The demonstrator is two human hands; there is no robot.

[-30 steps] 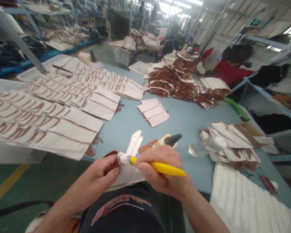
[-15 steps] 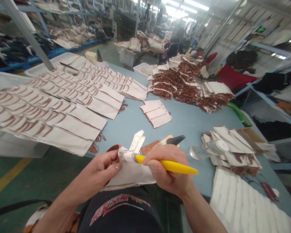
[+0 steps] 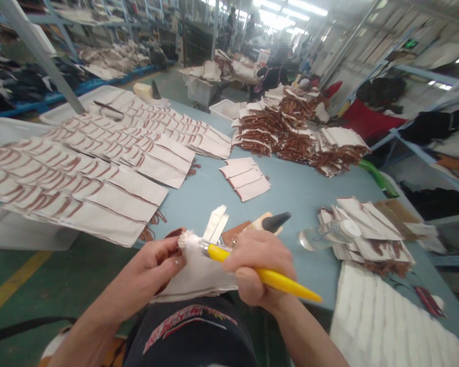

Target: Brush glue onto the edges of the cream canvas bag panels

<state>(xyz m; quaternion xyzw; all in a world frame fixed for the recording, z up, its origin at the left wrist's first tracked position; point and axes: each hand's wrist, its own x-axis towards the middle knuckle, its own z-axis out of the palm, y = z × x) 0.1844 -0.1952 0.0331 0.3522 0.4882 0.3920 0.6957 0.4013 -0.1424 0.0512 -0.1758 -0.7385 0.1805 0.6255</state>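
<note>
My right hand (image 3: 262, 265) is closed around a brush with a yellow handle (image 3: 292, 288). Its pale bristles press on the upper left corner of a cream fabric piece (image 3: 202, 272), which lies at the table's near edge over my lap. With thumb and fingers, my left hand (image 3: 158, 265) pinches that piece's left edge, where some brown shows behind the fingers. Just beyond the hands are a few white strips (image 3: 215, 224), a brown piece (image 3: 235, 232) and a dark-tipped tool (image 3: 277, 222), partly hidden by my right hand.
Overlapping cream pieces with brown edges (image 3: 110, 193) cover the left side. A small stack (image 3: 245, 178) lies mid-table, with tall brown-and-cream piles (image 3: 275, 127) behind. At right are a clear bottle (image 3: 327, 235), more pieces (image 3: 367, 224) and white padded strips (image 3: 382, 316). A person (image 3: 274, 76) is farther back.
The brush has moved left to the corner of the fabric piece, its bristles now bunched there, and its handle end has dropped. My left hand has shifted slightly left with the piece.
</note>
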